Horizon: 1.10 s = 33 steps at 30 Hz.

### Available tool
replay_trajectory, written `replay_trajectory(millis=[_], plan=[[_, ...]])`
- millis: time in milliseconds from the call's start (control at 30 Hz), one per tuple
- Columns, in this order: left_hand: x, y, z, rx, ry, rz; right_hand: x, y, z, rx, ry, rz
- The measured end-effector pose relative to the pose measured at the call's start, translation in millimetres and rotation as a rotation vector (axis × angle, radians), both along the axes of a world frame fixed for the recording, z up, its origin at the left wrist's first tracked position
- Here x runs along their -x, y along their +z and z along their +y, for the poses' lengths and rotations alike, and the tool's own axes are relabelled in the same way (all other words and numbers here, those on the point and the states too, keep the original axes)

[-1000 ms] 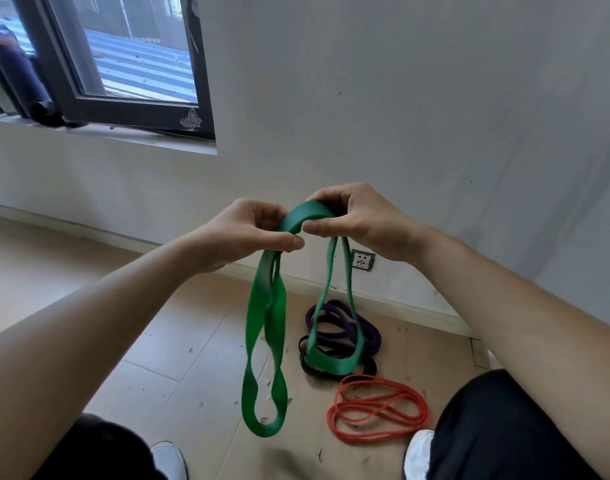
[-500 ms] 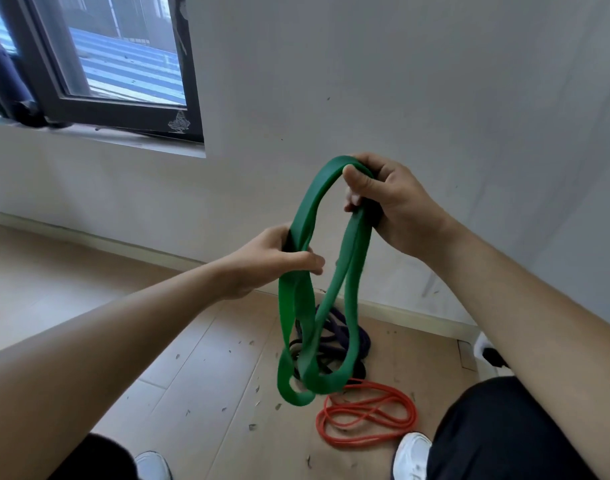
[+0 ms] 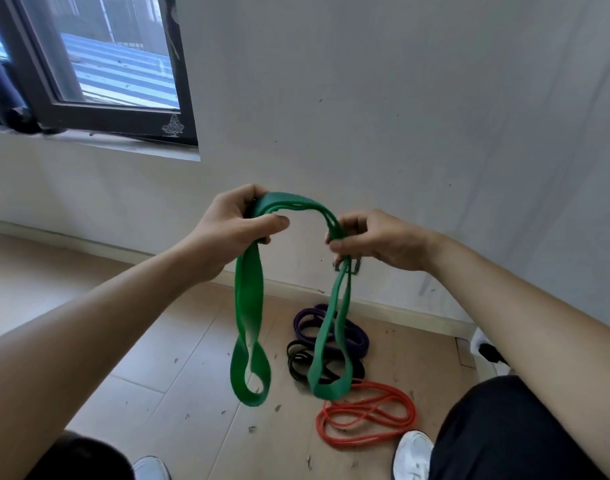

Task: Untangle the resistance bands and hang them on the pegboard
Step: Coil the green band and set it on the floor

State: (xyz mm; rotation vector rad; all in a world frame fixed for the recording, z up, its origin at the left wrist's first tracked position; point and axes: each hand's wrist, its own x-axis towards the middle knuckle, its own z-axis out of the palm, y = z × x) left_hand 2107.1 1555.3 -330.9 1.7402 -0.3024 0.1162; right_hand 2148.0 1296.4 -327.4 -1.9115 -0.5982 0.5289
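Dark-framed window [image 3: 116, 64] sits up and left of the hands, set in a plain white wall [image 3: 400, 98]. Left hand [image 3: 234, 225] is raised in front of the wall, fingers and thumb curled tight round the wide flat green rubber resistance band [image 3: 249, 299]. Below that hand a doubled loop of the band hangs free with one twist near its bottom end, clear of the pale wood-look floor [image 3: 192, 341]. Between the hands the band arches over in several stacked layers, edges not aligned. Hands are apart, about level, right one slightly lower. Right hand [image 3: 386, 242] pinches the other side of the arch, fingertips closed on the layers, back of hand toward the camera. A second, narrower-looking loop drops from that hand, bottom end also off the floor. A wall socket [image 3: 355, 270] sits just under the right hand, partly hidden by that loop. On the floor below the right hand, by the skirting: a coiled purple rubber band [image 3: 301, 322], a coiled black rubber band [image 3: 293, 358] touching it on the near side, then a thin orange-red rubber band [image 3: 320, 426] in loose coils nearest the person. Cannot tell whether purple and black are interlinked. A white shoe [image 3: 412, 455] is just beside the orange-red coils, under a knee in black trousers [image 3: 504, 427].
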Motion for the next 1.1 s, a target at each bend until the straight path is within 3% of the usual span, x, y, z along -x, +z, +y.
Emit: replay_trajectory(millis=[100,300,567,933,1100], plan=[[8,5,-3,-0.061,-0.060,-0.045,11,-2,16,0.149,0.140,-0.036],[18,9,-8,-0.201,-0.130,-0.077,21,18,38,-0.032,0.087,-0.185],[20,10,1,-0.370,-0.085,-0.123,22,25,42,0.084,0.092,-0.297],[22,-13,-9,-0.223,-0.143,0.070,22,29,36,-0.017,0.013,-0.361],[16,-13,-2,-0.236,-0.143,0.004,19,25,24,-0.024,0.025,-0.326]])
